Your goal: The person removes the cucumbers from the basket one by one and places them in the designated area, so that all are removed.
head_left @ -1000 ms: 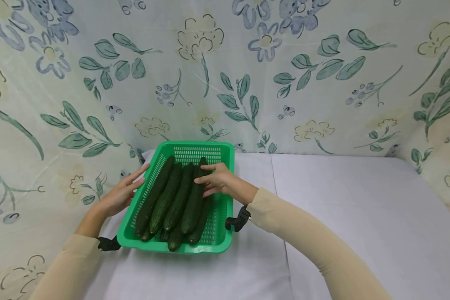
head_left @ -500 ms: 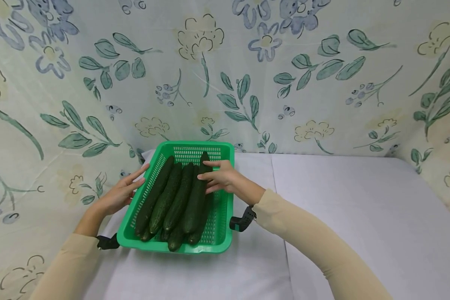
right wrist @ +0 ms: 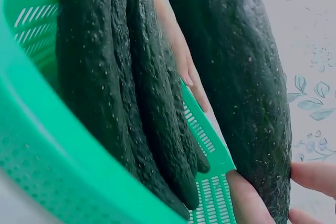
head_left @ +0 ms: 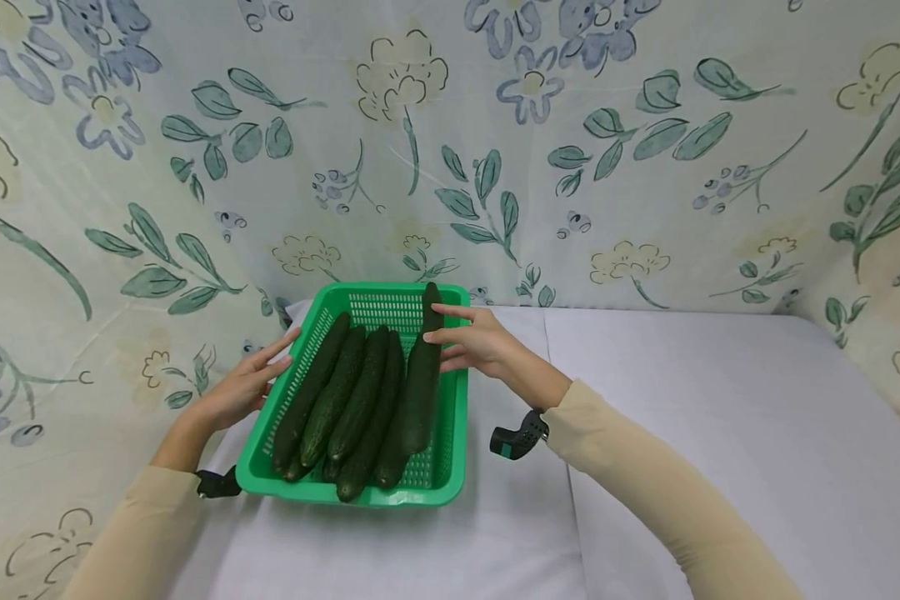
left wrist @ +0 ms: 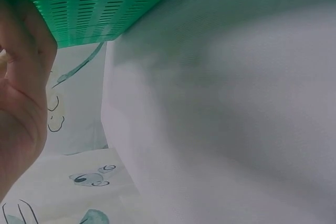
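A dark green cucumber is pinched by my right hand near its far end, raised along the right side of the green basket. In the right wrist view, thumb and fingers press this cucumber from both sides, clear of the others. Several more cucumbers lie side by side in the basket, mostly lengthwise and toward its left. Against the outside of the left rim rests my left hand, its index finger and thumb fairly straight. The left wrist view shows it beside the slotted basket wall.
The basket stands on a white cloth-covered table, which extends far to the right. A floral-patterned curtain hangs behind and along the left. Black wrist devices sit close to the basket's sides.
My right hand has moved right and away from me with the cucumber, lifting it off the pile and uncovering the cucumbers beneath. The left hand and basket have stayed in place.
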`<state>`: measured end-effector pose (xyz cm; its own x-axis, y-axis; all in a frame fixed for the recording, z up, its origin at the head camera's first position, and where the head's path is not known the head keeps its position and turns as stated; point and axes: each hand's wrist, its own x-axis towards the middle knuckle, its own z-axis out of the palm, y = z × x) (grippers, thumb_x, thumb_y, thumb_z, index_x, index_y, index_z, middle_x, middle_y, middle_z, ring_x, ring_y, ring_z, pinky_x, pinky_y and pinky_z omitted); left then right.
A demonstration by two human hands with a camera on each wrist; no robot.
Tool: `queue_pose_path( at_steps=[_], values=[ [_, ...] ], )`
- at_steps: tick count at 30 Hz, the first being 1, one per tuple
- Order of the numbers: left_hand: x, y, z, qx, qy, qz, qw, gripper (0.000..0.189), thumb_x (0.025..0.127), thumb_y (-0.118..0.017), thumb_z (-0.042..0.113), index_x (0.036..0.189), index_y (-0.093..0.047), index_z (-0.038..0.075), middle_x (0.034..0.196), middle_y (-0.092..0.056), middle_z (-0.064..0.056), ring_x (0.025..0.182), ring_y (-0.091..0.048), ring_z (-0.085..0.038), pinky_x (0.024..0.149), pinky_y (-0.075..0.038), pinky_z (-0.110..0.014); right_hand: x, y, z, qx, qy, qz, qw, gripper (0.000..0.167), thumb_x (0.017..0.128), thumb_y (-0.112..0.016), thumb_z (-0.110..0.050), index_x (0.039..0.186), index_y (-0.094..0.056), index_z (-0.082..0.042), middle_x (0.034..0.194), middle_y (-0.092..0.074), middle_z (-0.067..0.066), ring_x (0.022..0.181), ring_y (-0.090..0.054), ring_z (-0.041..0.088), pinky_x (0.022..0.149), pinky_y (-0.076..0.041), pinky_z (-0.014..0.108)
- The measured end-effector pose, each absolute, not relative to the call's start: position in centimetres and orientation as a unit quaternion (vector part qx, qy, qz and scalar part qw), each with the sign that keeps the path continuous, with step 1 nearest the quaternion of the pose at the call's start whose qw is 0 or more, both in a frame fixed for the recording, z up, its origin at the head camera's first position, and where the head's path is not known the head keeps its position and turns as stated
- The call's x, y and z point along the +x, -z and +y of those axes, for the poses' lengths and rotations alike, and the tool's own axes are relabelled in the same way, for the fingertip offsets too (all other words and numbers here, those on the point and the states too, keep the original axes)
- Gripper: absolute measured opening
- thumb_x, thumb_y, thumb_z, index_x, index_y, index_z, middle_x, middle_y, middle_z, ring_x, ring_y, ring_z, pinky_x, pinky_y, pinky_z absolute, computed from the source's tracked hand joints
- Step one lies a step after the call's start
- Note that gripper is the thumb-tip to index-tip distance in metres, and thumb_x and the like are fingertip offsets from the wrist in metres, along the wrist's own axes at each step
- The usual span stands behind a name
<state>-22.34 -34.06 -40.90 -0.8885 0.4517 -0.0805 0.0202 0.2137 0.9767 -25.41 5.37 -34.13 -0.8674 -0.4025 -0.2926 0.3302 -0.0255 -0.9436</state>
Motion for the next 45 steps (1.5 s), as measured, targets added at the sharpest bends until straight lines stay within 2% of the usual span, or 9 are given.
queue_pose_path(
  at_steps=[8,13,20,32,38,45],
  values=[
    [-22.3,40.8,-34.1,0.152,-0.603,0.763,0.176,0.056,0.112,-0.031,0.023,0.162,-0.006,0.019,0.126,-0.062,0.006,0.068,-0.059,-0.01,0.055,-0.047,-0.025,-25.4,34.1,7.3,-0.023,0.718,0.651,0.246,0.065,0.092,-0.069,0.001,0.15,-0.048,-0.017,0.153,-0.034,0.019,0.115,-0.06,0.043,0.071,-0.059,0.039],
    [-22.3,40.8,-34.1,0.147,-0.599,0.767,0.178,0.056,0.112,-0.031,0.024,0.162,-0.006,0.02,0.126,-0.061,0.007,0.068,-0.058,-0.01,0.055,-0.046,-0.024,-25.4,34.1,8.3,-0.026,0.716,0.655,0.24,0.065,0.092,-0.07,-0.001,0.151,-0.048,-0.018,0.157,-0.028,0.015,0.108,-0.064,0.038,0.07,-0.059,0.036],
    [-22.3,40.8,-34.1,0.14,-0.599,0.767,0.181,0.056,0.112,-0.031,0.025,0.162,-0.006,0.021,0.127,-0.06,0.008,0.074,-0.06,-0.01,0.057,-0.049,-0.025,-25.2,34.1,9.4,-0.033,0.721,0.651,0.233,0.066,0.093,-0.068,0.0,0.152,-0.045,-0.016,0.142,-0.048,0.023,0.088,-0.07,0.027,0.07,-0.059,0.036],
    [-22.4,40.9,-34.2,0.139,-0.603,0.764,0.184,0.056,0.112,-0.031,0.025,0.162,-0.006,0.022,0.129,-0.059,0.008,0.077,-0.062,-0.01,0.059,-0.05,-0.025,-24.7,34.6,11.7,-0.032,0.712,0.669,0.211,0.067,0.092,-0.069,-0.001,0.153,-0.044,-0.016,0.128,-0.058,0.023,0.089,-0.07,0.026,0.073,-0.059,0.038],
    [-22.4,40.9,-34.2,0.135,-0.605,0.763,0.186,0.056,0.112,-0.032,0.025,0.162,-0.007,0.023,0.127,-0.061,0.008,0.072,-0.06,-0.009,0.057,-0.048,-0.024,-24.7,35.5,12.9,-0.036,0.703,0.68,0.206,0.068,0.093,-0.069,-0.003,0.154,-0.041,-0.015,0.131,-0.057,0.023,0.097,-0.068,0.031,0.076,-0.058,0.04],
    [-22.5,40.8,-34.0,0.134,-0.616,0.752,0.192,0.056,0.112,-0.032,0.025,0.162,-0.006,0.023,0.127,-0.062,0.007,0.073,-0.061,-0.009,0.059,-0.05,-0.025,-24.7,36.8,14.0,-0.029,0.696,0.685,0.211,0.07,0.094,-0.067,-0.003,0.156,-0.037,-0.015,0.139,-0.048,0.029,0.096,-0.068,0.029,0.078,-0.058,0.041]
  ],
)
